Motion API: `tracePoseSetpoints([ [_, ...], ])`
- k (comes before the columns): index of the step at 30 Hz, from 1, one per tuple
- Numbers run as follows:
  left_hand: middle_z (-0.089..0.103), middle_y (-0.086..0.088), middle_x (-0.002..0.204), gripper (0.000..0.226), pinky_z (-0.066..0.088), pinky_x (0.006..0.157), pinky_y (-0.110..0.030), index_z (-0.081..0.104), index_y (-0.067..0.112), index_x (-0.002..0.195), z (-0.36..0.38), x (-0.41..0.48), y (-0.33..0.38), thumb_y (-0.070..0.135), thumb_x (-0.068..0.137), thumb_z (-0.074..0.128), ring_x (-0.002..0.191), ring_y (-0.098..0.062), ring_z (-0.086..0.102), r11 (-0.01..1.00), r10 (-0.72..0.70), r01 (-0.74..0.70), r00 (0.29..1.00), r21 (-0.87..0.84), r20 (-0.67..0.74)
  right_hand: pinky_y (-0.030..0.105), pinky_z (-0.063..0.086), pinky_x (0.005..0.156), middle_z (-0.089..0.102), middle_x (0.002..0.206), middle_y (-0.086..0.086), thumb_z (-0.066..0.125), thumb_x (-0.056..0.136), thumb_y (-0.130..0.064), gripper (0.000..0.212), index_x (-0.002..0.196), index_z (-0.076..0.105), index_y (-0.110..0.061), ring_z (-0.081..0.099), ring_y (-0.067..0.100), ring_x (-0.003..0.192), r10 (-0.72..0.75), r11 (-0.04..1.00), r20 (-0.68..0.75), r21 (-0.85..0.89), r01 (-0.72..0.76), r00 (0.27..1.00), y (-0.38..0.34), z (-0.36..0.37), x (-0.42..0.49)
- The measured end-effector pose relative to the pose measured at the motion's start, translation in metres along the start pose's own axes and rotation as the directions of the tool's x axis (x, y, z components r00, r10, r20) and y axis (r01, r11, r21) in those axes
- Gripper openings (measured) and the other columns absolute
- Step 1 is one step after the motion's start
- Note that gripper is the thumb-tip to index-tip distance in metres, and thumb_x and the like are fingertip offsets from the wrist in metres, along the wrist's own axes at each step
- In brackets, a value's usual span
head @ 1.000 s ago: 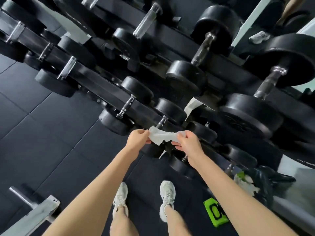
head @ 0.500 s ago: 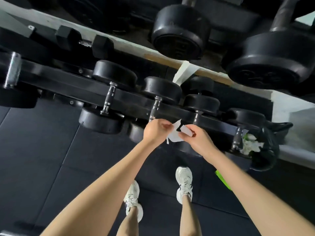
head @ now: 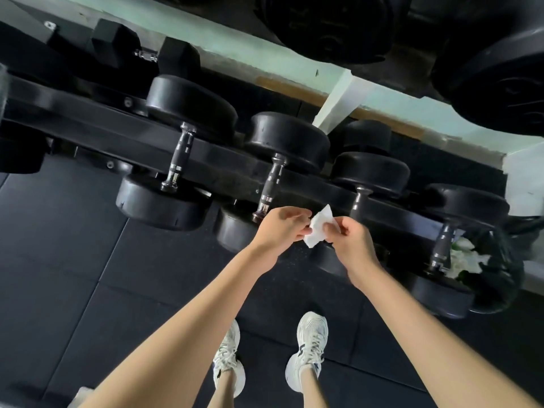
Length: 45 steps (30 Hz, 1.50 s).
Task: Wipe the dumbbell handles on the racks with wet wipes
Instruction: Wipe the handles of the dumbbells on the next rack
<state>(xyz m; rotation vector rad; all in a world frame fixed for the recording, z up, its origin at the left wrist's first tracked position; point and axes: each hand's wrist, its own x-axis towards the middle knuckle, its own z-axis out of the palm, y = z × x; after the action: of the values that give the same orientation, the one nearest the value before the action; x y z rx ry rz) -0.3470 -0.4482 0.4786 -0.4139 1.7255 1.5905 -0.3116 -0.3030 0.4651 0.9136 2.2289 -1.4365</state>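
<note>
A: Reading from the left, where do things stand?

B: A long black rack rail [head: 88, 125] carries a row of black round-headed dumbbells. The leftmost knurled steel handle [head: 179, 157] has nothing on it. The second steel handle [head: 272, 184] ends just beside the left hand [head: 279, 228]. That hand pinches one edge of the crumpled white wet wipe [head: 319, 231] and the right hand [head: 350, 240] pinches the other, fingers curled. The wipe hangs between them in front of the rail and touches no handle.

A: What could go wrong?

B: I judge the hands are spreading or refolding it. Pulled hard between two pinches, a thin wet sheet may tear. Bunched too small, it would cover only part of a handle. Knuckles pushed between the heads could also scrape the rail.

A: And further right?

B: The third steel handle [head: 359, 198] rises just beyond the right hand. The fourth steel handle [head: 441, 245] is well apart from it. A black plastic bag [head: 506, 260] holding crumpled white used wipes [head: 465, 257] sits close against that dumbbell and may crowd the reach there.

A: Overhead?

B: Larger black dumbbells [head: 332, 22] on the upper tier overhang the row, so a raised arm could knock them.
</note>
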Motion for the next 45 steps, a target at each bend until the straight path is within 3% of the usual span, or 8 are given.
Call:
tracePoseSetpoints([
  [5, 0.067, 0.003, 0.102, 0.024, 0.052, 0.09, -0.031, 0.064, 0.028, 0.089, 0.017, 0.027, -0.011, 0.012, 0.095, 0.047, 0.093, -0.01, 0.065, 0.995, 0.024, -0.011, 0.992, 0.104, -0.127, 0.033, 0.04, 0.068, 0.058, 0.078, 0.005, 0.054, 0.09, -0.014, 0.012, 0.084, 0.061, -0.006, 0.053, 0.025, 0.075, -0.1, 0.974, -0.344, -0.225, 0.022, 0.933, 0.037, -0.043, 0.044],
  [14, 0.067, 0.01, 0.097, 0.02, 0.047, 0.08, -0.016, 0.07, 0.022, 0.097, 0.057, 0.07, -0.009, 0.014, 0.092, 0.053, 0.091, -0.005, 0.061, 0.973, 0.173, -0.115, 0.935, 0.198, -0.31, 0.017, 0.026, 0.067, 0.068, 0.095, 0.019, 0.053, 0.087, -0.016, 0.025, 0.1, 0.07, -0.003, 0.061, 0.034, 0.087, -0.297, 0.937, -0.414, -0.299, 0.179, 0.86, 0.06, -0.022, 0.107],
  [23, 0.064, 0.004, 0.118, 0.04, 0.044, 0.092, -0.02, 0.061, 0.019, 0.123, 0.084, 0.095, 0.047, 0.035, 0.087, 0.065, 0.104, -0.008, 0.06, 0.945, 0.264, -0.193, 0.925, 0.263, -0.273, 0.016, 0.034, 0.059, 0.071, 0.09, 0.012, 0.065, 0.084, -0.016, 0.017, 0.095, 0.07, -0.005, 0.065, 0.028, 0.084, 0.008, 0.984, -0.379, -0.164, -0.076, 0.925, 0.052, -0.038, 0.115],
  [26, 0.06, 0.003, 0.128, 0.051, 0.042, 0.095, -0.022, 0.056, 0.017, 0.131, 0.087, 0.105, 0.052, 0.04, 0.086, 0.065, 0.114, -0.01, 0.056, 0.96, 0.215, -0.154, 0.941, 0.234, -0.263, 0.021, 0.048, 0.072, 0.072, 0.095, 0.007, 0.064, 0.085, -0.017, 0.019, 0.097, 0.071, -0.004, 0.067, 0.024, 0.085, 0.116, 0.993, -0.409, 0.015, -0.12, 0.905, 0.037, -0.037, 0.129],
  [32, 0.058, -0.012, 0.129, 0.069, 0.045, 0.092, -0.032, 0.054, 0.003, 0.128, 0.096, 0.12, 0.056, 0.053, 0.081, 0.064, 0.116, -0.024, 0.055, 0.938, 0.142, -0.059, 0.965, 0.342, -0.222, 0.029, 0.043, 0.054, 0.057, 0.059, 0.011, 0.071, 0.078, -0.018, 0.036, 0.052, 0.051, -0.004, 0.051, 0.023, 0.055, 0.258, 0.948, -0.264, -0.116, -0.297, 0.929, 0.076, -0.03, 0.096],
  [37, 0.052, 0.007, 0.086, 0.028, 0.04, 0.068, -0.016, 0.057, 0.02, 0.093, 0.104, 0.123, 0.063, 0.046, 0.086, 0.063, 0.088, -0.013, 0.056, 0.893, 0.129, -0.024, 0.971, 0.45, -0.203, 0.031, 0.048, 0.067, 0.063, 0.077, 0.01, 0.074, 0.078, -0.016, 0.025, 0.063, 0.056, -0.007, 0.059, 0.024, 0.075, 0.325, 0.946, -0.313, 0.121, -0.301, 0.892, 0.047, -0.037, 0.12],
  [42, 0.063, -0.001, 0.096, 0.049, 0.039, 0.069, -0.024, 0.063, 0.005, 0.11, 0.104, 0.131, 0.056, 0.044, 0.08, 0.07, 0.101, -0.022, 0.061, 0.822, 0.235, -0.055, 0.939, 0.566, -0.25, 0.018, 0.049, 0.063, 0.069, 0.092, 0.006, 0.067, 0.085, -0.015, 0.017, 0.095, 0.069, -0.001, 0.064, 0.022, 0.086, 0.311, 0.933, -0.355, 0.289, -0.213, 0.882, 0.029, -0.04, 0.133],
  [45, 0.062, -0.004, 0.123, 0.065, 0.042, 0.086, -0.025, 0.055, 0.01, 0.13, 0.103, 0.133, 0.055, 0.045, 0.078, 0.072, 0.115, -0.019, 0.056, 0.842, 0.22, -0.04, 0.937, 0.538, -0.273, 0.025, 0.046, 0.062, 0.068, 0.082, 0.013, 0.071, 0.082, -0.025, 0.026, 0.078, 0.066, 0.0, 0.063, 0.026, 0.078, 0.315, 0.949, -0.351, 0.139, -0.284, 0.882, 0.049, -0.031, 0.115],
])
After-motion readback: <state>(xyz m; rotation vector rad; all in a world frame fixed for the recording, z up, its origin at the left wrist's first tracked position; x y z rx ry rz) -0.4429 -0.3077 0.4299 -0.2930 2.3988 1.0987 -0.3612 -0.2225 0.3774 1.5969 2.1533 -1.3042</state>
